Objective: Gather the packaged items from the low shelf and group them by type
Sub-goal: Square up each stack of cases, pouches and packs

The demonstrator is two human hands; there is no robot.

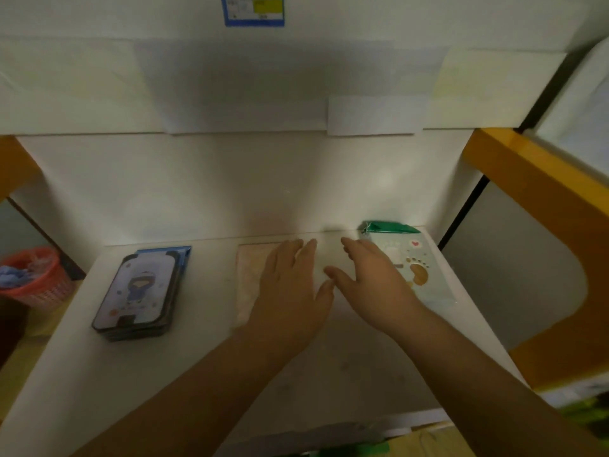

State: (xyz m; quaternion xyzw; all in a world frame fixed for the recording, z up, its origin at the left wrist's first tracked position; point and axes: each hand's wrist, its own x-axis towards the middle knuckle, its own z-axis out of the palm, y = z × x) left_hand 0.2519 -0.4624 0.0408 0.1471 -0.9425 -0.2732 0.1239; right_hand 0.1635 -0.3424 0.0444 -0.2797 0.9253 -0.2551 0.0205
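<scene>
On the white shelf point(211, 374) three groups of packaged items lie in a row. At the left is a stack of dark-rimmed packs with a cartoon figure point(138, 293). In the middle lies a pale pinkish flat pack point(248, 282), partly under my left hand point(290, 291), whose fingers are straight and spread over it. At the right lies a light blue pack with a green top and footprint print point(418, 265). My right hand point(369, 282) hovers flat between the middle and right packs, fingers extended, overlapping the blue pack's left edge.
A white back wall point(230, 186) closes the shelf behind the packs. An orange frame point(540, 192) stands at the right. A red basket point(36, 278) with blue cloth sits lower left, beyond the shelf edge.
</scene>
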